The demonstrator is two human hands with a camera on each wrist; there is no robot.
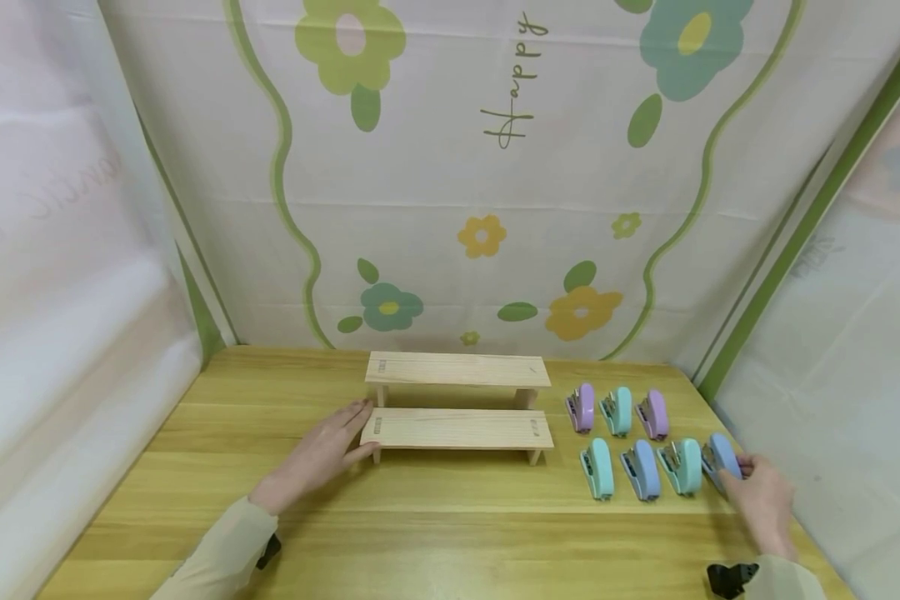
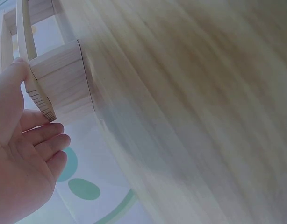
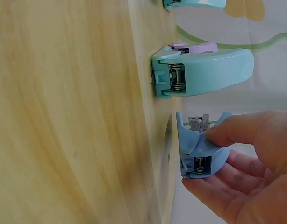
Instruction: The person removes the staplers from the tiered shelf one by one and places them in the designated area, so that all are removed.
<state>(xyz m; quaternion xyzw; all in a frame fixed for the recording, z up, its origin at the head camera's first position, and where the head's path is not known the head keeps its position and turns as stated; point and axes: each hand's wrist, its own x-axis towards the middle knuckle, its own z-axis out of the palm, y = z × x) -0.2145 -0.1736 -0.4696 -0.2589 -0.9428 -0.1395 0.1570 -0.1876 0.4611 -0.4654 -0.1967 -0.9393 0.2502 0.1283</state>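
Note:
A two-step wooden rack (image 1: 456, 427) stands mid-table. My left hand (image 1: 322, 450) is at the left end of its lower step, thumb at the front corner and fingers at the back corner. In the left wrist view, the thumb and fingers hold the board's end (image 2: 40, 100). At the far right, my right hand (image 1: 761, 496) pinches a blue stapler (image 1: 722, 457) between thumb and fingers. The right wrist view shows the thumb on the side of this blue stapler (image 3: 199, 147); whether it touches the table I cannot tell. Next to it stands a teal stapler (image 1: 682, 467).
Several more staplers stand right of the rack in two rows, among them a purple stapler (image 1: 581, 408) at the back and another blue stapler (image 1: 642, 471) in front. White flowered cloth (image 1: 435, 183) hangs behind the wooden table (image 1: 420, 533) and along both sides.

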